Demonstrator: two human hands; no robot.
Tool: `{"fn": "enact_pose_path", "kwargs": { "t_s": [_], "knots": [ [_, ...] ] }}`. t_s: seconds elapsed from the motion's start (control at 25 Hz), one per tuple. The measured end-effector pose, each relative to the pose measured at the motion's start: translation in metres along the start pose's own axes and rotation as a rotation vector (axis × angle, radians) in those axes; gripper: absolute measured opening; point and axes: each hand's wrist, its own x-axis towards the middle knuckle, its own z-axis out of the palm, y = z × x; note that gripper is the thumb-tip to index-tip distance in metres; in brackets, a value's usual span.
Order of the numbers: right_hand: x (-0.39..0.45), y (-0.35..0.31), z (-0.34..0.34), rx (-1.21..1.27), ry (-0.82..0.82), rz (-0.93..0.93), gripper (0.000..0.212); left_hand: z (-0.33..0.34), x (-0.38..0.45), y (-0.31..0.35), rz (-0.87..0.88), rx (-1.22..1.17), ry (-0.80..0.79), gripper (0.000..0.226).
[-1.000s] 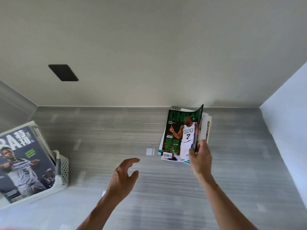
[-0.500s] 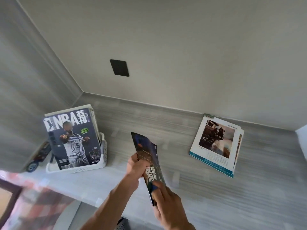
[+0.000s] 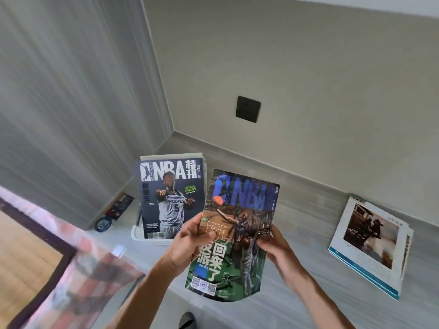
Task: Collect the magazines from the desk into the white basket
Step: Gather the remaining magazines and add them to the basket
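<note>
Head cam view: dead centre of the frame the person's got an NBA magazine (image 3: 237, 236) held up with both hands, cover facing the camera, above the grey desk (image 3: 306, 207). The left hand (image 3: 190, 243) pinches its left edge, thumb over the cover and fingers curled behind, while the right hand (image 3: 275, 248) grips the right edge about halfway down. Just up and left of it sits the white basket (image 3: 136, 233), already holding magazines standing upright, the front one a dark Wolves cover (image 3: 171, 198). Over at the right edge of the frame there's a small stack of magazines (image 3: 368, 243) lying flat on the desk, well apart from the basket. Centre-top there's a black wall plate (image 3: 247, 109), and the lower left is a blurry checked fabric (image 3: 90, 271).
</note>
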Motion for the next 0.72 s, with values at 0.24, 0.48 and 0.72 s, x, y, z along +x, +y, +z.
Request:
{"fn": "enact_pose_path", "kwargs": {
  "t_s": [0.24,0.48,0.72],
  "knots": [
    [0.053,-0.048,0.114,-0.065,0.137,-0.261,0.037,-0.105,0.000,0.060,0.162,0.151,0.422,0.032],
    [0.114,-0.064,0.195,-0.374,0.220,-0.326,0.019,-0.177,0.043,0.072,0.116,0.327,0.805,0.044],
    [0.142,-0.030,0.189,-0.664,0.293,-0.190,0.023,-0.209,0.035,0.033,-0.047,0.660,0.738,0.041]
  ]
}}
